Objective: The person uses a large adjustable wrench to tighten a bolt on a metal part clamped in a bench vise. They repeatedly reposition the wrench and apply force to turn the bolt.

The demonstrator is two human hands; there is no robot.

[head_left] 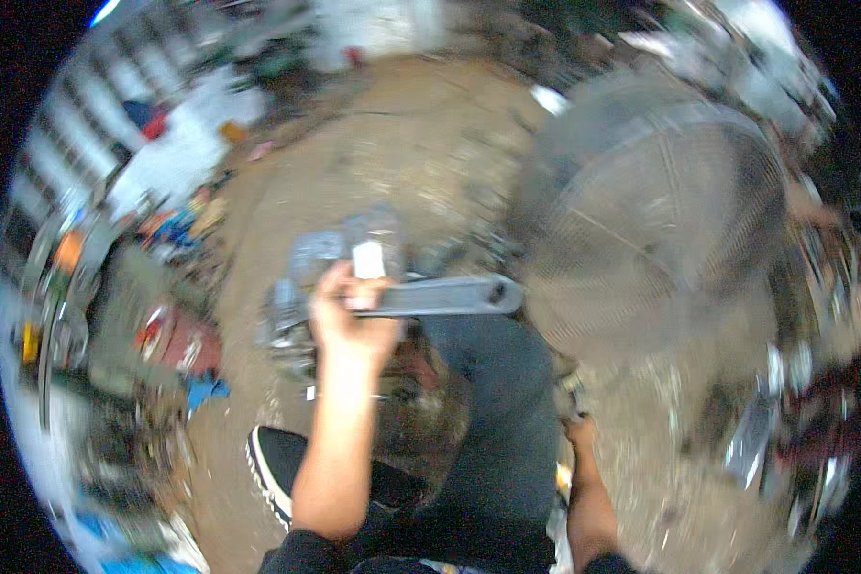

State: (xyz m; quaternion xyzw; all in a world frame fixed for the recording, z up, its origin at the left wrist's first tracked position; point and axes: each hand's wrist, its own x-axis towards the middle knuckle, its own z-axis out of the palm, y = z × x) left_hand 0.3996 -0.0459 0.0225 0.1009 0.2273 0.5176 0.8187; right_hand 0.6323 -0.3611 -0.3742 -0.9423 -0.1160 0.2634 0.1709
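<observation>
Earthen floor (pixel 430 105) spreads, with blurred clutter (pixel 177 340) at nine o'clock. Near centre, the left hand (pixel 351 320) grips one end of a grey bar (pixel 445 298) pointing to three. Toward half past four, blur hides whether the right hand (pixel 581 428) holds anything. A round mesh guard (pixel 660 220) fills two to three o'clock; swinging the bar might strike it, and a slack end-hold could let the bar tip.

the bar (pixel 445 298) is grey, the shoe (pixel 285 461) white-edged black, the ground (pixel 411 105) brown.
</observation>
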